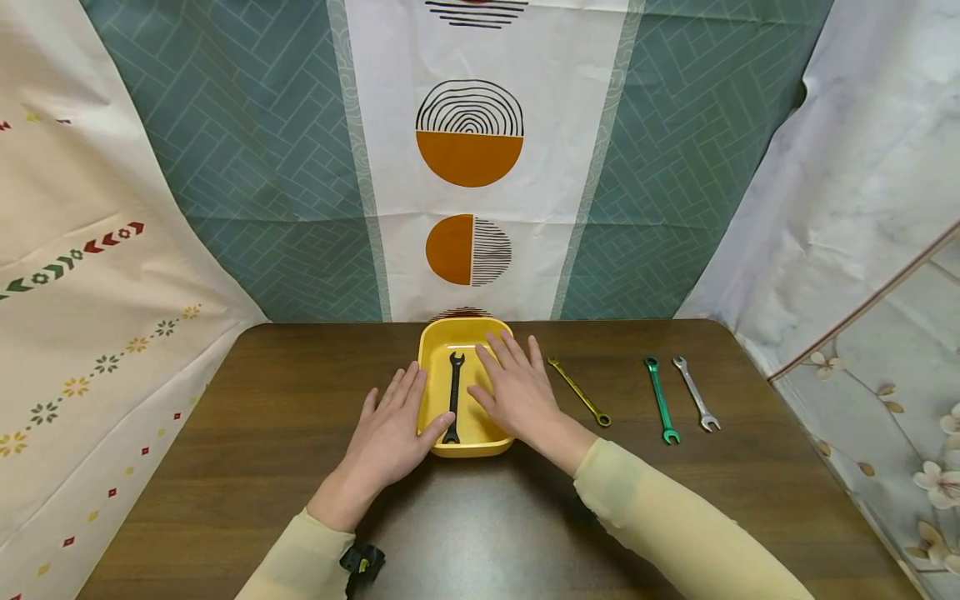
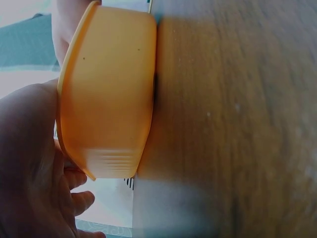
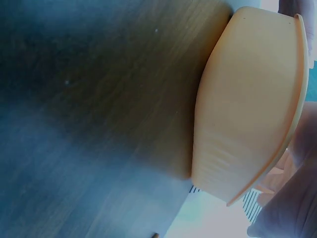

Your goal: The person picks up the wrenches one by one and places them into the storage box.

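While both hands flank the yellow tray (image 1: 474,430), observe the following layout. The tray rests on the wooden table (image 1: 315,392), just below the centre of the frame. The black wrench (image 1: 454,392) lies inside it, left of the tray's middle, with its length running up and down the frame.

The left hand (image 1: 388,437) is at the tray's left rim: fingers straight and close together, thumb spread inward near the wrench's lower end. Contact between thumb and wrench cannot be told. The right hand (image 1: 519,387) lies over the right rim: fingers extended and apart, thumb above the tray floor. Neither hand is clamped on anything.

Possible faults, by judgement: unequal side pressure may skew the tray. Heavy pressure on one rim may tip it and slide the black wrench. A shift rightward may knock the yellow wrench (image 1: 579,392), which lies near the right hand. If lifted by flat palms alone, the tray may slip.

Count: hands, two; tray, one; table, one; wrenches, four. One wrench is black, in the tray; three lie on the table at right of the frame: the yellow wrench, one green wrench (image 1: 661,400) and one silver wrench (image 1: 696,394).
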The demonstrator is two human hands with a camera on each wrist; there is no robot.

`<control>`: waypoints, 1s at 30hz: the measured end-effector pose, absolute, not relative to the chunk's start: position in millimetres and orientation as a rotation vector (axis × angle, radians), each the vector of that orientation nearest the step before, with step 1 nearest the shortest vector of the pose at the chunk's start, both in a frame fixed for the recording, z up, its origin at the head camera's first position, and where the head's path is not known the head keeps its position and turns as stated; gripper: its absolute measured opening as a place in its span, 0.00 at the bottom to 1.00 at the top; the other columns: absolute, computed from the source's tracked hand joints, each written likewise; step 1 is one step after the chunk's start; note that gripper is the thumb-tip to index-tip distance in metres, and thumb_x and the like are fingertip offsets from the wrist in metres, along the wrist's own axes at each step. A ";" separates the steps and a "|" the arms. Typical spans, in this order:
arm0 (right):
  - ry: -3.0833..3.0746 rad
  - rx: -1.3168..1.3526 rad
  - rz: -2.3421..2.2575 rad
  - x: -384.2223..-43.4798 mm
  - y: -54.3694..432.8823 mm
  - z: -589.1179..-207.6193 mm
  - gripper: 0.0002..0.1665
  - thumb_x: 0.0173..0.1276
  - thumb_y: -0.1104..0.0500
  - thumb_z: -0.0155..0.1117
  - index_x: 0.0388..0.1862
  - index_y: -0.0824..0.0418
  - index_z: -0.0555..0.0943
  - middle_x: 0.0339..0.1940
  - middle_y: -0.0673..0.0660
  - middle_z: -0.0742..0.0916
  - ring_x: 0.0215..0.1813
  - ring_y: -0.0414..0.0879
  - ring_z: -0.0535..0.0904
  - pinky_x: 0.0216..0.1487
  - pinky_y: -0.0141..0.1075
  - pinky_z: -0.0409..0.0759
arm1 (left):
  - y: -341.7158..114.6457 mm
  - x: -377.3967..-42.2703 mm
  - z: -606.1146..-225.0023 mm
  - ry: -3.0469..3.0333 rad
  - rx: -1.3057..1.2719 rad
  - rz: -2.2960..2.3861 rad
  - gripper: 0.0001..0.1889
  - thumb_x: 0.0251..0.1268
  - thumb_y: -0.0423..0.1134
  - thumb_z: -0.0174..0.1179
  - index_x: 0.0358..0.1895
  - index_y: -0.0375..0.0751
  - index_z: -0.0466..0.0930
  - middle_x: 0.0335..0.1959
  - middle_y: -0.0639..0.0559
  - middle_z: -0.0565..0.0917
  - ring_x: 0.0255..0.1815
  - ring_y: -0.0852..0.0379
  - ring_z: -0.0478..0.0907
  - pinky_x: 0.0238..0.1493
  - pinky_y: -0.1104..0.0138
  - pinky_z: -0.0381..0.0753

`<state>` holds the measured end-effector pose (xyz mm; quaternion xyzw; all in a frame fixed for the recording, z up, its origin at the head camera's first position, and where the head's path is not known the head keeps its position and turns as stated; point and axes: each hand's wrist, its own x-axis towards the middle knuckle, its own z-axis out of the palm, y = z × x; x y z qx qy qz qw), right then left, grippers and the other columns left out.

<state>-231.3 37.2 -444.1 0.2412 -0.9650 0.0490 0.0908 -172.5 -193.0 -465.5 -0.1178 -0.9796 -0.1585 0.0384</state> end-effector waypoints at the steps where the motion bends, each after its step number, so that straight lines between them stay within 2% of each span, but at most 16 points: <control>1: -2.870 0.716 0.150 -231.2 37.8 -444.1 0.43 0.85 0.35 0.61 0.88 0.56 0.68 0.91 0.59 0.65 0.91 0.58 0.53 0.87 0.66 0.43 | -193.1 -172.3 -465.6 -3.006 -0.360 -0.487 0.52 0.82 0.72 0.51 0.89 0.32 0.53 0.91 0.39 0.52 0.90 0.36 0.52 0.82 0.30 0.53; 30: -2.840 0.731 0.221 -221.7 59.6 -436.3 0.45 0.83 0.35 0.64 0.88 0.58 0.69 0.89 0.61 0.68 0.91 0.59 0.56 0.87 0.66 0.44 | -194.1 -171.7 -467.5 -2.986 -0.370 -0.503 0.51 0.84 0.71 0.50 0.89 0.32 0.53 0.91 0.40 0.52 0.90 0.38 0.52 0.83 0.30 0.52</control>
